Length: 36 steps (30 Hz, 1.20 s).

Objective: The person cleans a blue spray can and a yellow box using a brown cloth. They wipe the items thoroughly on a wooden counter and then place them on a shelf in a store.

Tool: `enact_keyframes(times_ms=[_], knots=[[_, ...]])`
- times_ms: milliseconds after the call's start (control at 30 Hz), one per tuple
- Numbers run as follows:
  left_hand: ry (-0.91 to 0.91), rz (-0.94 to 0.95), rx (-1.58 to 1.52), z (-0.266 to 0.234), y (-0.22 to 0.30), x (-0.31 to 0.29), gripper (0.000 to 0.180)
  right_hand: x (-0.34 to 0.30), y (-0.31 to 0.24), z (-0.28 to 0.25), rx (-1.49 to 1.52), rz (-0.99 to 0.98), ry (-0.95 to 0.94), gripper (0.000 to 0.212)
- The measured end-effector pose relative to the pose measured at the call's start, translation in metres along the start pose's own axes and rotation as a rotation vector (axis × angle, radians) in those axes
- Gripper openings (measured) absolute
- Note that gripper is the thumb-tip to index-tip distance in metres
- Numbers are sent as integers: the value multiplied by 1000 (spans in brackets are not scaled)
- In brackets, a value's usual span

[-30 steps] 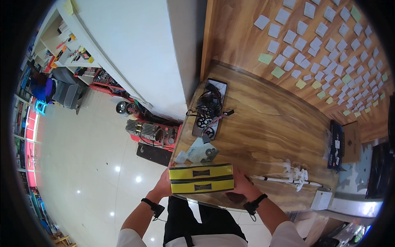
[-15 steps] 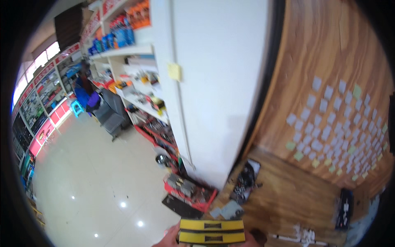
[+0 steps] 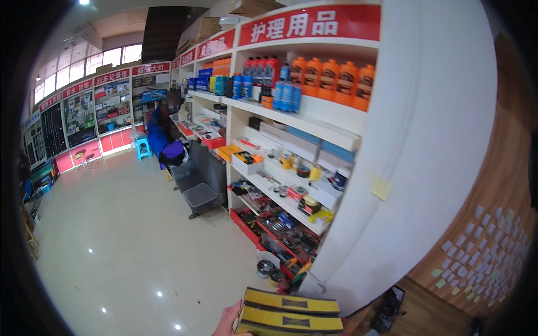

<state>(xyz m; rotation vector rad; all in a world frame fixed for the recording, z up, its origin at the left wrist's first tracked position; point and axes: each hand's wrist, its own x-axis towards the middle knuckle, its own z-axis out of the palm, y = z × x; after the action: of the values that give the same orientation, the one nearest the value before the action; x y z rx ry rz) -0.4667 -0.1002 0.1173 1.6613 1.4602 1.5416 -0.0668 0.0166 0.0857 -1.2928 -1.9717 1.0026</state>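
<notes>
A flat, long yellow cardboard box with black bands point(image 3: 290, 313) sits at the very bottom of the view, carried level and out in front of the person's chest — well off any surface, above the glossy pale tiled floor point(image 3: 123, 246). The left hand point(image 3: 227, 322) clasps its left end, thumb and fingers wrapped round the short edge, presumably so the long carton stays level while the person moves. The right hand is out of sight below the frame, so whether it is pinching, cupping or free I cannot tell.

Ahead stands a tall white shelving unit point(image 3: 426, 168), its end panel bearing a small yellow sticky note point(image 3: 381, 188). Along the top shelf runs a row of orange plastic jugs point(image 3: 330, 78) beside blue and red bottles point(image 3: 255, 75) (heavier stock kept high and in line, labels outward). Lower shelves hold small boxes, tapes and tools in open trays. By the unit's middle is a dark grey wheeled cart point(image 3: 199, 182), and farther back a small blue plastic stool point(image 3: 143, 149). At the right rises a wooden wall panel dotted with pale paper notes point(image 3: 482, 252), and the corner of a wooden tabletop point(image 3: 431, 313) shows below it.
</notes>
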Motion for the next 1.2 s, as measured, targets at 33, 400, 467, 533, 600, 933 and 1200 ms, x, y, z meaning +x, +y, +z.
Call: enact_keyframes(times_ms=[33, 400, 467, 533, 600, 933, 1200], knots=[[-10, 45, -41, -28, 8, 26, 113, 14, -17, 13, -12, -20, 10, 68], [-7, 44, -411, -188, 27, 255, 98, 221, -234, 37, 511, -338, 199, 63], [-23, 65, -414, -202, 16, 299, 98, 255, -261, 32, 478, -331, 217, 63], [-36, 122, -466, -208, 16, 352, 96, 287, -297, 21, 483, -301, 254, 65], [-59, 170, -402, -218, 9, 414, 95, 325, -320, 7, 447, -364, 307, 58], [-163, 337, -563, -213, 28, 713, 68, 523, -424, -75, 292, -532, 593, 38], [-138, 379, -583, -154, 12, 882, 53, 660, -422, -141, 16, -477, 822, 39]])
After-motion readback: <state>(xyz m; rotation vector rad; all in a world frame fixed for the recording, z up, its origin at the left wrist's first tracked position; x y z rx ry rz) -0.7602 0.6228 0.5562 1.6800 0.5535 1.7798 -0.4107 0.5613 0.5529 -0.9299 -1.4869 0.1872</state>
